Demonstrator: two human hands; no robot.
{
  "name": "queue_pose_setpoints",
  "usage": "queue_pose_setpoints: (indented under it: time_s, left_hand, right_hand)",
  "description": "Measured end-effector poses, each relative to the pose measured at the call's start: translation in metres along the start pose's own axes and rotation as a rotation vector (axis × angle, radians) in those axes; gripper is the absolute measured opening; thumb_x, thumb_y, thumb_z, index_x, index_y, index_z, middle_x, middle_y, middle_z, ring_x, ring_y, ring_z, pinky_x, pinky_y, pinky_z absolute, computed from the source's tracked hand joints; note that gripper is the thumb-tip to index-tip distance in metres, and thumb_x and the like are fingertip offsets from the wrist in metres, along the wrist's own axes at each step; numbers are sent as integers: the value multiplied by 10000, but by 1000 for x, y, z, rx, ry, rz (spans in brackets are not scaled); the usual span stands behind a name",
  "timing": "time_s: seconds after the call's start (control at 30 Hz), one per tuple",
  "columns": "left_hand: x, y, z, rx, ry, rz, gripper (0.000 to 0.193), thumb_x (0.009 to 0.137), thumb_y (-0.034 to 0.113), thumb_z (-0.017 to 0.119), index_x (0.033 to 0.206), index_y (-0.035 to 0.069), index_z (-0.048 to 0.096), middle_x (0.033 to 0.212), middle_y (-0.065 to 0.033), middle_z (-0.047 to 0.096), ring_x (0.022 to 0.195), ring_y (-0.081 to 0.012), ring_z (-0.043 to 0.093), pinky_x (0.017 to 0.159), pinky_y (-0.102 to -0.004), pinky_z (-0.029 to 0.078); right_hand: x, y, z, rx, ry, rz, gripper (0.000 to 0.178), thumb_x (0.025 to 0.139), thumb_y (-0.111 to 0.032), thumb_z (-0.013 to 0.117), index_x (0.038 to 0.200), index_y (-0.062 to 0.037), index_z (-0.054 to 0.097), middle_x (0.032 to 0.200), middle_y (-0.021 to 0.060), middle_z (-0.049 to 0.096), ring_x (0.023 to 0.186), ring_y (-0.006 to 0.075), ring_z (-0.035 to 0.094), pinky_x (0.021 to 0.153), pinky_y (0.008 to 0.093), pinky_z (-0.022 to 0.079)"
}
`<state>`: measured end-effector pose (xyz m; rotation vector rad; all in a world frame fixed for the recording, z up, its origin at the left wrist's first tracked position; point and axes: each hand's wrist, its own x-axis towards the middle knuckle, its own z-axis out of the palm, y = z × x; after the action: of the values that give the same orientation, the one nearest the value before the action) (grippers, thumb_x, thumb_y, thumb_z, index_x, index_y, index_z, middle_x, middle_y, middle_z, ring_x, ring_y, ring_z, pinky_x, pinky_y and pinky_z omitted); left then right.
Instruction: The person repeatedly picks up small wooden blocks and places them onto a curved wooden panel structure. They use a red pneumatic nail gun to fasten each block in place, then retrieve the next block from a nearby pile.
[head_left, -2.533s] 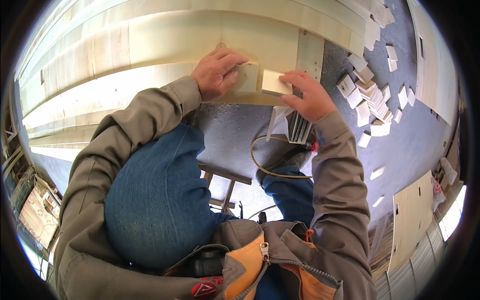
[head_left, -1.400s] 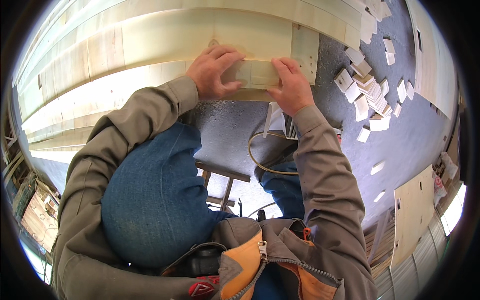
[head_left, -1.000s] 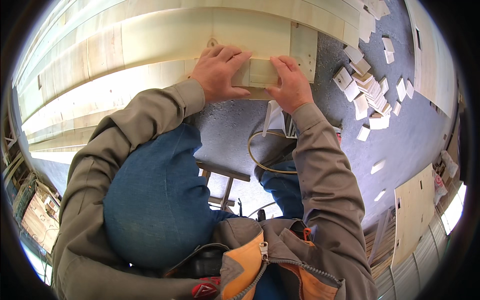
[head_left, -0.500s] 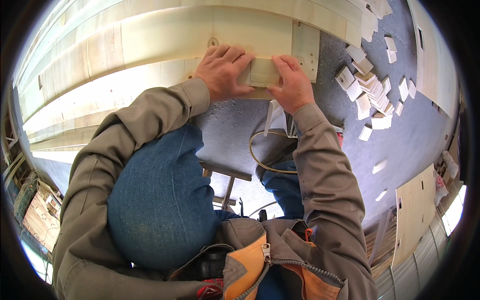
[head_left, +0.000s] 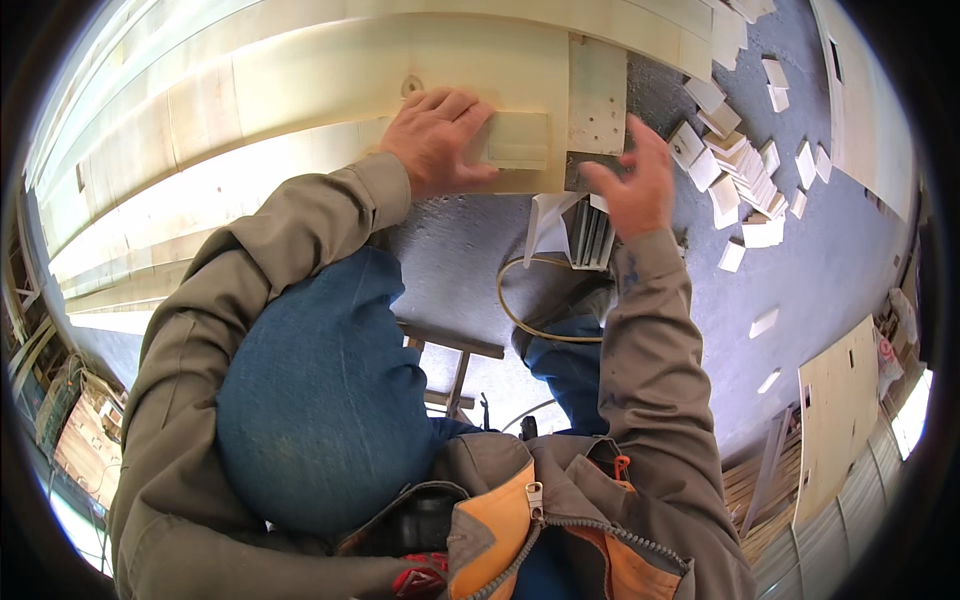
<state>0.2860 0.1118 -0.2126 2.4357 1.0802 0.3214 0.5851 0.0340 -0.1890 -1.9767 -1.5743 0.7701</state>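
My left hand (head_left: 437, 140) rests on a long pale wooden board (head_left: 330, 65). Its thumb and forefinger straddle the left end of a small flat wood block (head_left: 520, 142) lying near the board's right end. Just right of the block, my right hand (head_left: 645, 185) hangs open, thumb and fingers apart, with nothing in it. Beyond the board's end, a pale crosspiece (head_left: 598, 95) with several small dark marks shows between my hands.
A white box (head_left: 548, 228) with grey strips (head_left: 592, 238) stands below the board's end, beside a yellow hose (head_left: 510, 310). Loose wood pieces (head_left: 738, 170) are heaped on the grey floor (head_left: 700, 350) to the right. A wooden panel (head_left: 838, 420) lies farther right.
My right hand has let go of the small wood block and moved right, opening. The board and block appear slightly farther left, with my left hand still on them.
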Motion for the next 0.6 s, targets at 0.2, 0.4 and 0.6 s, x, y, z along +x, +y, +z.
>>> queue_pose_setpoints:
  time_s: [0.2,0.4,0.6]
  left_hand:
    - [5,3,-3,-27,-29,6,702,768,422,847,1351,97,633,1345,-119,610,1303,-344,550,1124,-487,422]
    - [10,1,-1,-15,-64,55,680,765,378,828,1332,60,630,1342,-148,614,1304,-353,552,1118,-484,428]
    - [13,8,2,26,-17,54,680,765,381,833,1332,74,619,1346,-136,606,1284,-354,557,1103,-472,444]
  right_hand:
    - [-117,191,-56,-236,304,683,661,890,-399,844,1337,32,619,1047,161,714,847,270,678,786,420,568]
    - [-207,264,-41,425,394,1530,410,985,-494,724,974,-87,678,692,93,572,568,252,544,528,436,460]
    - [-211,230,-7,679,487,1609,689,966,-513,762,1407,-30,545,1229,193,594,1085,332,629,895,521,553]
